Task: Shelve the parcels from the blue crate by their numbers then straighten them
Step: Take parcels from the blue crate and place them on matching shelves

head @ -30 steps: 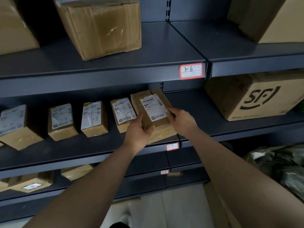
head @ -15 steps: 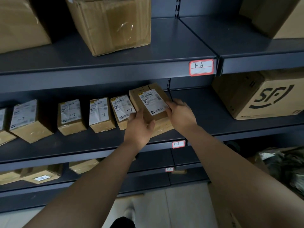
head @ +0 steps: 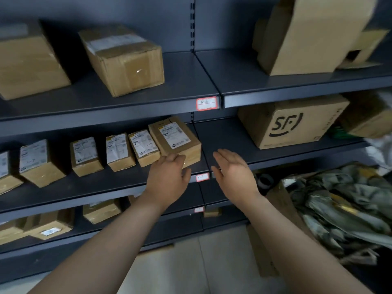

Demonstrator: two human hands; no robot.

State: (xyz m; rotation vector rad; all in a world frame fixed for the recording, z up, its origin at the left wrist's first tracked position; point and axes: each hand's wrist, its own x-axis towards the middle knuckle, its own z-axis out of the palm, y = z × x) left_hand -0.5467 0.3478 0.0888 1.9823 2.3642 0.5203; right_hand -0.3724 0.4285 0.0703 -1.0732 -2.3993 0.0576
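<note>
Both hands have let go of the parcel (head: pixel 176 139) on the shelf (head: pixel 118 183): right hand (head: pixel 233 172) apart, grip wide; left hand (head: pixel 169 175) loosely open, fingertips at its front.

Both bare forearms reach up and forward from the lower edge of the view, running roughly side by side and drawing closer together toward the wrists. The left hand (head: pixel 168 177) is seen from the back, its fingers (head: pixel 172 158) loosely curled with the tips bent forward and the thumb out to the right, gripping nothing. The right hand (head: pixel 234 172), just to the right of the left and apart from it, is flat and spread, fingers straight and close together, pointing up and slightly left, and it too is empty.
</note>
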